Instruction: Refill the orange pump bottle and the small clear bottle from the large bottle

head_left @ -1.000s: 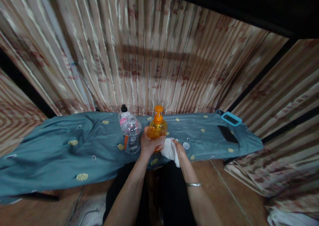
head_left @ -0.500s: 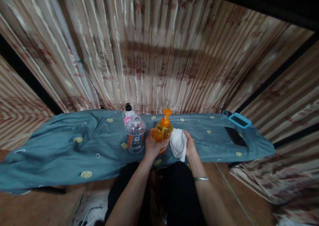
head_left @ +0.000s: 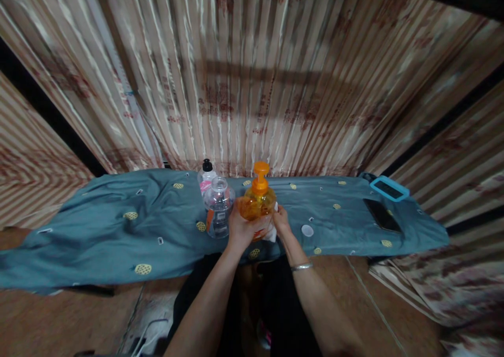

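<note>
An orange pump bottle (head_left: 258,199) stands upright near the front edge of a table covered by a teal patterned cloth (head_left: 118,226). My left hand (head_left: 242,228) is wrapped around the bottle's lower body. My right hand (head_left: 281,221) presses a white cloth (head_left: 271,234) against the bottle's right side; most of the cloth is hidden between hand and bottle. A silver bangle (head_left: 301,266) sits on my right wrist.
Left of the orange bottle stand a clear plastic bottle (head_left: 218,210) and, behind it, a white bottle with a black cap (head_left: 206,172). A small white cap (head_left: 307,230) lies on the cloth. A dark phone (head_left: 382,215) and a blue-framed device (head_left: 389,188) lie far right. Striped curtains hang behind.
My right hand has brought the white cloth from open air beside the bottle onto its right side, so the cloth is now mostly hidden. My left hand has kept its hold.
</note>
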Motion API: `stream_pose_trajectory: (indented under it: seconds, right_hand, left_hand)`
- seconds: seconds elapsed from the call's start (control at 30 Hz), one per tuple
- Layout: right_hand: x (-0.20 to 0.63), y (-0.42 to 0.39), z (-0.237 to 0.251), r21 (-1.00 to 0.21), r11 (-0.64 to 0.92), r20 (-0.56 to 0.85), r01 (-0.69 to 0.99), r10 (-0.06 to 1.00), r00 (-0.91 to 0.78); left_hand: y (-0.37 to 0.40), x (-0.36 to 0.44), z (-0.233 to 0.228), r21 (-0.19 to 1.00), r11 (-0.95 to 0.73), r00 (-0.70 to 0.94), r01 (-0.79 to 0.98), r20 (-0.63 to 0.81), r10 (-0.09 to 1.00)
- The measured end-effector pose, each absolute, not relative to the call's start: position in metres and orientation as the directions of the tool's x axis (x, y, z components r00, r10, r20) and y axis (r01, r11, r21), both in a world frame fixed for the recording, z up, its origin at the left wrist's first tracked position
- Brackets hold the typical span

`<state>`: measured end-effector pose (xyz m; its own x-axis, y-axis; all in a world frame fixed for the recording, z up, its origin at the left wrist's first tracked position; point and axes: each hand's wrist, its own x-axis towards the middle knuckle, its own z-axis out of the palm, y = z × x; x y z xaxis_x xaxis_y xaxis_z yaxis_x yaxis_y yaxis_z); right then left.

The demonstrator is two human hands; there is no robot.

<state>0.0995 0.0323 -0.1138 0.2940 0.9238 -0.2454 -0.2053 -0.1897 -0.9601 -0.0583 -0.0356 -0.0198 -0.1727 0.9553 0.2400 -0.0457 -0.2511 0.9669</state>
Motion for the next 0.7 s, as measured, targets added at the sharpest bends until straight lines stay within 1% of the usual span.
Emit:
stream_pose_trajectory:
  seconds: [0.1, 0.17, 0.23, 0.3, 0.37, 0.43, 0.57, 0.7]
  right_hand:
    - [0.114, 0.013, -0.110, -0.996, -0.066, -0.082, -0.057, 0.923, 0.375]
    - [0.120, -0.005, -0.100, -1.000, 0.022, 0.024, 0.009, 0.938, 0.347]
    - [0.121, -0.025, -0.087, -0.993, 0.114, 0.117, 0.025, 0.967, 0.226]
    - [0.119, -0.042, -0.072, -0.982, 0.188, 0.188, 0.010, 0.981, 0.054]
    - [0.115, -0.053, -0.060, -0.977, 0.212, 0.211, 0.030, 0.976, -0.053]
    - [0.112, -0.054, -0.055, -0.974, 0.209, 0.204, 0.091, 0.977, -0.055]
    - [0.111, -0.041, -0.063, -0.958, 0.162, 0.190, 0.239, 0.976, 0.102]
    - [0.118, -0.030, -0.076, -0.945, 0.102, 0.168, 0.312, 0.967, 0.193]
  left_hand:
    - [-0.036, -0.056, -0.018, 0.971, -0.237, -0.159, -0.037, 0.228, 0.961]
    - [-0.036, -0.055, -0.018, 0.972, -0.231, -0.149, -0.053, 0.221, 0.964]
    - [-0.036, -0.052, -0.019, 0.972, -0.230, -0.138, -0.056, 0.221, 0.966]
    - [-0.036, -0.049, -0.020, 0.973, -0.228, -0.119, -0.046, 0.221, 0.968]
    - [-0.036, -0.044, -0.022, 0.974, -0.220, -0.086, -0.051, 0.216, 0.973]
    - [-0.035, -0.038, -0.022, 0.975, -0.212, -0.060, -0.073, 0.208, 0.976]
    - [-0.029, -0.023, -0.023, 0.974, -0.202, -0.048, -0.103, 0.198, 0.979]
    - [-0.016, -0.010, -0.026, 0.979, -0.190, 0.009, -0.075, 0.191, 0.982]
